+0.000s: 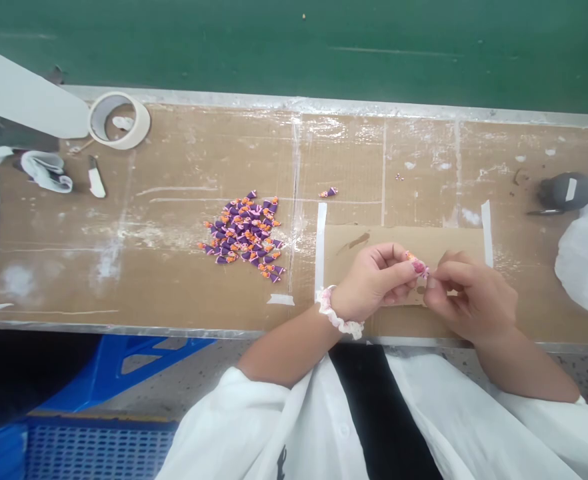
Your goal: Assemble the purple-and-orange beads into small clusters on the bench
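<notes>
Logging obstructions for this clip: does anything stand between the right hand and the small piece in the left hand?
Nothing visible does. The small piece is pinched in the left hand, its free end at the right hand's fingertips. The cardboard sheet lies beneath, not between.

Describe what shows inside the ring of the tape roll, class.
Inside the tape roll, a small white lump shows against brown cardboard. Whatever lies under the roll's band is covered and cannot be seen.
</notes>
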